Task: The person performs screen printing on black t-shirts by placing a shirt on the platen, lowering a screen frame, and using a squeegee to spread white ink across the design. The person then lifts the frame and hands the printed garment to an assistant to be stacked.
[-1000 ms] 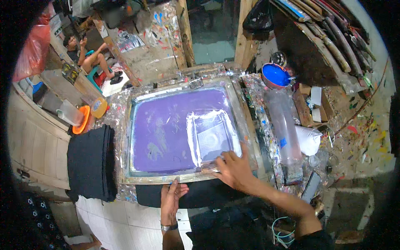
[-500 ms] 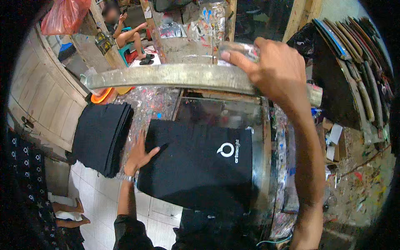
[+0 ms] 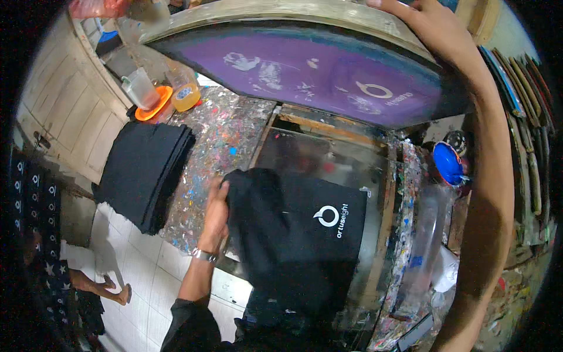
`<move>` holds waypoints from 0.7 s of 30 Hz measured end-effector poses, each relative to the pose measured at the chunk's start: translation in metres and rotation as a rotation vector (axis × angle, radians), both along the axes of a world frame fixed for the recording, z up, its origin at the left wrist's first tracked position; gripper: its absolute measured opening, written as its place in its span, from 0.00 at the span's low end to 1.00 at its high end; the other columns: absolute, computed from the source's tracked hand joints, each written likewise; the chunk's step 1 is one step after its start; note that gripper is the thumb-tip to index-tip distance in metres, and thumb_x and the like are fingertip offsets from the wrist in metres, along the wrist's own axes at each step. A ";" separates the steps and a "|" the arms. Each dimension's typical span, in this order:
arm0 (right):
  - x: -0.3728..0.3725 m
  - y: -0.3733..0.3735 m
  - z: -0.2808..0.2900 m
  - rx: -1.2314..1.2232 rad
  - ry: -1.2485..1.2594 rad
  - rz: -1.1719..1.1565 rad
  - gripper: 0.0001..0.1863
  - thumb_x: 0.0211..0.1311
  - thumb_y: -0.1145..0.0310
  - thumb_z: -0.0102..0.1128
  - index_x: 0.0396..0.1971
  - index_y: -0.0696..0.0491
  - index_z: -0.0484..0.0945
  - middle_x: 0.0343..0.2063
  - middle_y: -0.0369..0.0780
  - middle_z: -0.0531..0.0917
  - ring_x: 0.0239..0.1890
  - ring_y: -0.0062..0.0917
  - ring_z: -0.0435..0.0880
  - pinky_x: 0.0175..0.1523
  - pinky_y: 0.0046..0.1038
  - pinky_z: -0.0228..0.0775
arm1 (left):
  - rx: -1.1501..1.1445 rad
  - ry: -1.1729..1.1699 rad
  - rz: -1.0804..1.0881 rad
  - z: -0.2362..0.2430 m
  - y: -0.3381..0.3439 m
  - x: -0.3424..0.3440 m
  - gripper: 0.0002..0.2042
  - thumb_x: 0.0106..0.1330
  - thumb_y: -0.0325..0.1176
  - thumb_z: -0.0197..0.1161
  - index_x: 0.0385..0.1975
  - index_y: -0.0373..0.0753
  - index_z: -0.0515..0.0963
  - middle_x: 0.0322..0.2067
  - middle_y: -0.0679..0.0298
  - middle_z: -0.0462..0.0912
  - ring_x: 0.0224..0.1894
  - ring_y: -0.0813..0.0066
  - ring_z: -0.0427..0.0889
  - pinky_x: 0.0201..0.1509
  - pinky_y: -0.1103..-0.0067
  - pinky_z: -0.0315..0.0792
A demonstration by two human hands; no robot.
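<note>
While right hand [image 3: 425,16] grips raised screen [image 3: 305,70], left hand [image 3: 214,214] pinches white-lettered black cloth [image 3: 287,234].

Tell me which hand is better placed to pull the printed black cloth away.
Left, most likely: the left hand is at the rumpled left edge of the cloth, while the right hand grips the upper edge of the raised screen.

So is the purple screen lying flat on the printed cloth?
No, the purple screen is tilted up, apart from the printed cloth.
</note>
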State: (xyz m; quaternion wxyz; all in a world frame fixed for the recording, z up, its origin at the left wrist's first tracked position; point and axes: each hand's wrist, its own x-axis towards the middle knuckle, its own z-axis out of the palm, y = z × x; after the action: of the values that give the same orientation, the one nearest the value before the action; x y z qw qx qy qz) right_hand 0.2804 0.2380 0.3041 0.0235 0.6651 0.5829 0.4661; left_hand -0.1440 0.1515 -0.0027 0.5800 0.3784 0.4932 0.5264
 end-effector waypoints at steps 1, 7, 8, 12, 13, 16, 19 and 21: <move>-0.037 -0.012 0.011 -0.122 0.386 0.167 0.46 0.52 0.26 0.47 0.32 0.63 0.83 0.27 0.54 0.83 0.34 0.43 0.84 0.44 0.37 0.73 | -0.005 -0.133 -0.008 0.001 0.011 -0.001 0.18 0.73 0.36 0.49 0.56 0.29 0.67 0.51 0.55 0.75 0.51 0.67 0.77 0.58 0.75 0.70; -0.070 -0.023 0.033 -0.155 0.759 0.237 0.42 0.55 0.31 0.50 0.43 0.60 0.82 0.38 0.53 0.83 0.42 0.41 0.83 0.52 0.32 0.69 | 0.017 -0.495 -0.044 0.091 0.055 -0.023 0.13 0.72 0.35 0.47 0.40 0.33 0.76 0.38 0.57 0.82 0.39 0.67 0.82 0.48 0.71 0.77; -0.062 -0.021 0.033 -0.189 0.753 0.248 0.42 0.55 0.31 0.50 0.43 0.61 0.82 0.38 0.53 0.83 0.42 0.41 0.83 0.52 0.32 0.69 | 0.059 -0.541 -0.011 0.106 0.061 -0.038 0.13 0.71 0.34 0.46 0.39 0.33 0.77 0.38 0.56 0.83 0.39 0.66 0.82 0.49 0.71 0.77; -0.052 -0.025 0.024 -0.142 0.605 0.275 0.35 0.59 0.35 0.48 0.49 0.51 0.81 0.40 0.52 0.83 0.43 0.41 0.82 0.54 0.31 0.68 | 0.264 -0.203 0.209 0.142 0.070 -0.113 0.14 0.71 0.32 0.46 0.41 0.31 0.77 0.39 0.56 0.83 0.40 0.65 0.83 0.50 0.71 0.77; -0.053 -0.026 0.028 -0.150 0.609 0.247 0.33 0.60 0.36 0.47 0.50 0.48 0.80 0.42 0.52 0.82 0.44 0.40 0.81 0.55 0.31 0.67 | 0.205 -0.250 0.249 0.126 0.099 -0.170 0.15 0.71 0.32 0.44 0.41 0.30 0.77 0.40 0.56 0.83 0.41 0.65 0.82 0.51 0.71 0.76; -0.053 -0.013 0.037 -0.202 0.692 0.181 0.29 0.63 0.39 0.45 0.52 0.44 0.79 0.45 0.53 0.80 0.48 0.38 0.80 0.56 0.30 0.65 | 0.125 -0.090 0.258 0.118 0.112 -0.328 0.15 0.72 0.31 0.43 0.44 0.27 0.76 0.42 0.54 0.82 0.42 0.66 0.81 0.52 0.72 0.76; -0.054 -0.013 0.031 -0.210 0.704 0.253 0.27 0.65 0.43 0.44 0.52 0.46 0.79 0.43 0.52 0.81 0.46 0.36 0.81 0.55 0.30 0.66 | 0.086 0.449 0.363 0.085 0.093 -0.481 0.17 0.70 0.35 0.48 0.40 0.23 0.75 0.39 0.54 0.83 0.37 0.65 0.82 0.42 0.72 0.75; -0.058 -0.016 0.028 -0.177 0.665 0.330 0.25 0.66 0.45 0.43 0.52 0.45 0.79 0.40 0.51 0.82 0.43 0.36 0.81 0.54 0.30 0.67 | 0.112 1.380 0.770 0.068 0.057 -0.523 0.16 0.68 0.35 0.52 0.42 0.23 0.72 0.40 0.49 0.81 0.41 0.58 0.81 0.45 0.69 0.72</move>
State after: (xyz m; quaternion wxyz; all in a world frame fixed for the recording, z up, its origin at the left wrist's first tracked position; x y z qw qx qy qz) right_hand 0.2220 0.2224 0.3324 -0.1848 0.6727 0.6960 0.1703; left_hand -0.6675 0.2088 0.0650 -0.0994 0.4508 0.8104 0.3606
